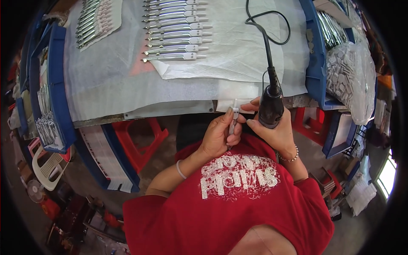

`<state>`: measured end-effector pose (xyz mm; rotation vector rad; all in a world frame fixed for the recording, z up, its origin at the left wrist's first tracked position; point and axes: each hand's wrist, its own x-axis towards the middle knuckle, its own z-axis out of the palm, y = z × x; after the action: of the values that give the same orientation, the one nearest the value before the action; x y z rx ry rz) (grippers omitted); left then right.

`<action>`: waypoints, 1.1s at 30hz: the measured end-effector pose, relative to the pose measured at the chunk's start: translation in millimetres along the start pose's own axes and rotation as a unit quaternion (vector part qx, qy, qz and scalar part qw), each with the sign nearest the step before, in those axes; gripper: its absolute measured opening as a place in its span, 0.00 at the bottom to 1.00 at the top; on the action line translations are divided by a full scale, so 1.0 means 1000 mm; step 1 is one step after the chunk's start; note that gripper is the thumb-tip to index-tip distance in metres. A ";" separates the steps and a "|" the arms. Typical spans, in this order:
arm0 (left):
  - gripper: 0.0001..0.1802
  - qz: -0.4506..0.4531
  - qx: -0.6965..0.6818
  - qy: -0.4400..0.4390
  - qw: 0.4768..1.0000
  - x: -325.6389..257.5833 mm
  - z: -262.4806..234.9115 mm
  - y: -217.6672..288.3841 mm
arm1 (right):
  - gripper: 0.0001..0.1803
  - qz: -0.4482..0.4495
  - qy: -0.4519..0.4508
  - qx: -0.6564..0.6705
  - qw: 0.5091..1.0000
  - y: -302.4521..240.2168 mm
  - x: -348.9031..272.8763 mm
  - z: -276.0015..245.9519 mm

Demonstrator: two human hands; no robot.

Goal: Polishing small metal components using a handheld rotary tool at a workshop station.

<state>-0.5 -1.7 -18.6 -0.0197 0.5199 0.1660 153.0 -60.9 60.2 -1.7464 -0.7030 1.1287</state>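
My left hand [219,135] is closed round a metal drawing compass [232,128] with a white plastic head, held upright at the table's front edge. Its thumb presses just below the head. My right hand [278,135] is beside it, forefinger reaching to the compass head and thumb held apart. A black corded electric screwdriver [271,108] hangs in front of this hand and hides part of the fingers. Its bit is out of sight. On white cloth beyond, a row of similar compasses [182,40] lies side by side.
More compasses [95,19] lie at the far left. Blue bins with metal parts [49,131] flank the table's left side. At the right, a clear bag [350,78] of white pieces sits on a blue bin [314,51]. A red stool [142,144] stands below the table. The black cord [265,36] loops above.
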 end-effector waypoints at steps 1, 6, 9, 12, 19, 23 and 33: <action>0.22 -0.001 -0.002 0.002 1.000 0.000 -0.001 -0.001 | 0.22 0.003 -0.001 0.000 1.000 0.000 0.002 0.000; 0.23 -0.004 0.010 -0.039 0.999 -0.004 0.000 -0.003 | 0.22 0.003 -0.020 -0.012 1.000 0.000 0.008 -0.005; 0.23 0.005 0.007 -0.026 1.000 -0.003 0.004 0.000 | 0.20 -0.008 -0.032 -0.046 0.998 0.000 0.011 -0.009; 0.24 -0.002 -0.019 -0.008 1.000 0.000 0.002 0.001 | 0.18 -0.029 -0.040 -0.060 0.997 0.000 0.016 -0.009; 0.23 0.021 0.007 0.022 1.000 0.000 0.005 0.001 | 0.21 -0.035 -0.048 -0.049 0.997 -0.003 0.005 -0.004; 0.23 0.037 0.041 0.009 0.998 -0.001 0.001 0.000 | 0.20 -0.015 -0.047 -0.080 0.996 -0.004 0.001 0.003; 0.16 0.046 0.106 0.067 0.991 -0.008 0.015 0.006 | 0.19 0.002 -0.034 -0.085 0.996 -0.003 0.004 0.006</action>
<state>-0.8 4.1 -1.5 0.2020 0.6700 0.1996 149.6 -53.7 60.5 -1.8590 -0.8583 1.1639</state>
